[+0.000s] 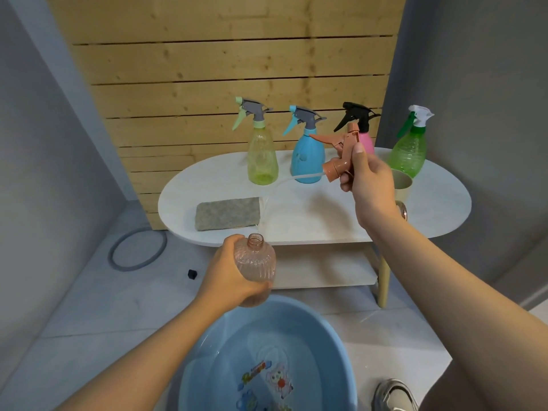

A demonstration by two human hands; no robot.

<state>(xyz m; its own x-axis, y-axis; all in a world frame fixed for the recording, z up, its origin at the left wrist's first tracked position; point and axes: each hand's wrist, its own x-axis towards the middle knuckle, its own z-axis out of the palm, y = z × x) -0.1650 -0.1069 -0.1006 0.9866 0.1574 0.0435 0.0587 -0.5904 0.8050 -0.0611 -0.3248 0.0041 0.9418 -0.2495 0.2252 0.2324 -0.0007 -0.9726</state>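
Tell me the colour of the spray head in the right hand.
The spray head is orange-brown, clearest in the head view.

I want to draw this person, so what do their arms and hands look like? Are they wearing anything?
The left arm and right arm are bare: no sleeves show. The left hand and right hand wear no gloves, and no rings show. A small round pinkish thing peeks out beside the right wrist, maybe a watch; I cannot tell.
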